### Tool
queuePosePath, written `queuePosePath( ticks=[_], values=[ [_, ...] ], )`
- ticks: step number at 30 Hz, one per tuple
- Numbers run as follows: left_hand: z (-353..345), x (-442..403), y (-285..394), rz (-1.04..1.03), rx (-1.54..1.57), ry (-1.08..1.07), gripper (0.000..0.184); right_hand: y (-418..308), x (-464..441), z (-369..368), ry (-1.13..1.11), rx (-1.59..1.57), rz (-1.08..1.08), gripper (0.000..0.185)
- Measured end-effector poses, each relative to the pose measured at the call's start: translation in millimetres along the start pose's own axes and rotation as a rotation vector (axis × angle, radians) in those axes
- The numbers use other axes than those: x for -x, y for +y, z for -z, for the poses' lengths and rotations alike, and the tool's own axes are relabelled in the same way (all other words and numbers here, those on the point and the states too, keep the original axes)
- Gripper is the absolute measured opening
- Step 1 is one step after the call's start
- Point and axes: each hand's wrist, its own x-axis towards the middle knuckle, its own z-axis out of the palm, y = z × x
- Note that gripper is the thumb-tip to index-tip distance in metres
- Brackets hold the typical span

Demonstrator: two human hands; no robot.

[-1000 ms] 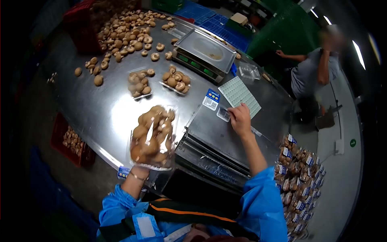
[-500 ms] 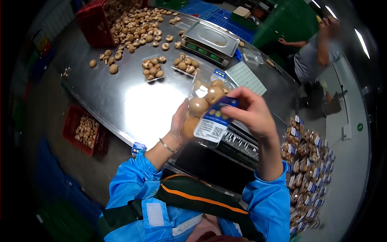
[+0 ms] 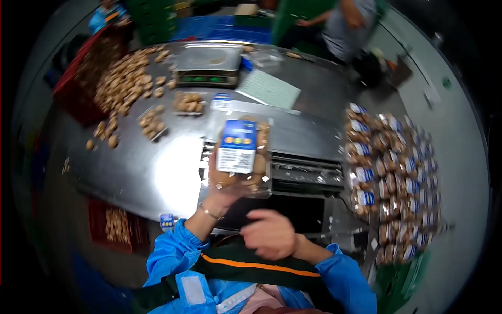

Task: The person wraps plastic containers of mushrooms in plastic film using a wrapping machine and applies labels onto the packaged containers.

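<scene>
My left hand (image 3: 227, 194) holds up a clear pack of brown mushrooms (image 3: 260, 165) from its lower end. A blue and white label (image 3: 238, 146) lies on the top of the pack. Just below the pack, my right hand (image 3: 269, 234) is blurred by motion and its fingers are hard to make out; it is apart from the pack. Behind the pack, another blue and white label (image 3: 220, 101) lies on the metal table (image 3: 130, 172). Two trays of mushrooms (image 3: 152, 123) (image 3: 188, 103) stand on the table to the left.
Loose mushrooms (image 3: 125, 78) spill from a red crate (image 3: 78, 99). Behind stand a scale (image 3: 208, 65) and a pale label sheet (image 3: 269, 89). Many labelled packs (image 3: 392, 183) are stacked at the right. A red crate (image 3: 140, 230) sits below left. Another person (image 3: 348, 31) is at the back right.
The label my right hand held now lies on the pack. My right hand has moved down, away from it. The view has turned right, and a second person shows at the upper left.
</scene>
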Motion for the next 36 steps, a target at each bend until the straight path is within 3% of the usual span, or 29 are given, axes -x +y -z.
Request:
queuePosePath(
  ticks=[1,3,5,6,7,9,11,13,15,17,18,19,21,23,25,27,29,30,31,33,36],
  values=[
    [-4.3,-4.2,-7.7,0.11,-0.034,-0.209,0.07,0.7,16.2,18.5,0.112,0.192,-0.118,0.015],
    [-19.6,-16.5,-26.8,0.212,0.007,-0.149,0.066,5.3,27.8,33.8,0.87,0.004,-0.606,0.023],
    [6.1,-25.0,-43.8,-0.044,-0.414,0.079,0.06,30.7,47.5,52.0,1.067,-0.511,-0.929,0.03],
    [6.0,-31.6,-52.2,0.024,-0.316,0.15,0.056,45.1,73.7,59.6,0.962,-1.005,-0.99,0.034],
    [-0.3,-32.8,-66.7,0.213,-0.366,-0.038,0.048,42.1,82.2,68.5,0.854,-1.338,-0.942,0.035],
    [9.0,-49.3,-85.7,0.333,-0.591,0.113,0.047,44.5,91.9,68.0,1.113,-1.185,-0.952,0.037],
    [4.4,-64.0,-105.3,0.454,-0.908,0.053,0.05,39.7,110.0,89.7,1.23,-1.134,-0.979,0.038],
    [-4.9,-84.4,-131.7,0.568,-1.085,-0.055,0.058,40.5,132.0,112.1,1.244,-1.157,-0.873,0.038],
    [-8.7,-106.4,-152.4,0.619,-1.157,-0.107,0.062,47.0,154.3,133.8,1.286,-1.052,-0.841,0.037],
    [2.0,-122.5,-158.3,0.463,-1.405,-0.232,0.065,60.7,174.4,156.9,1.351,-1.125,-0.806,0.038],
    [-6.8,-127.1,-156.9,0.486,-1.472,-0.24,0.063,69.8,185.9,168.2,1.401,-1.162,-0.802,0.039],
    [-21.3,-128.6,-154.4,0.516,-1.54,-0.246,0.061,67.6,166.2,192.1,1.637,-1.101,-0.938,0.037],
    [-25.1,-128.1,-143.2,0.469,-1.651,-0.176,0.056,81.0,204.2,206.8,1.616,-0.707,-0.94,0.039],
    [-24.9,-128.7,-128.4,0.441,-1.812,-0.162,0.049,88.5,248.4,214.4,1.808,-0.566,-0.965,0.036],
    [-32.4,-128.4,-127.7,0.405,-1.818,-0.044,0.043,85.5,309.3,208.7,1.864,-0.237,-0.885,0.035],
    [-37.8,-129.2,-130.3,0.361,-1.82,-0.048,0.037,57.7,362.0,201.7,1.927,-0.001,-1.045,0.035],
    [-36.8,-129.8,-132.3,0.319,-1.871,-0.151,0.033,37.4,383.8,201.0,2.14,0.234,-0.857,0.037],
    [-37.2,-129.6,-136.8,0.319,-1.881,-0.15,0.03,22.1,404.5,193.6,2.273,0.306,-0.99,0.039],
    [-38.8,-129.9,-140.4,0.366,-1.95,-0.215,0.03,10.1,418.7,186.8,2.255,0.341,-0.984,0.042],
    [-40.7,-129.2,-150.3,0.445,-2.079,-0.364,0.029,-4.6,486.0,160.7,1.78,0.839,-1.573,0.043],
    [-35.8,-125.1,-155.3,0.493,-2.07,-0.385,0.028,20.0,495.9,169.9,1.889,0.865,-1.578,0.045]
  ],
)
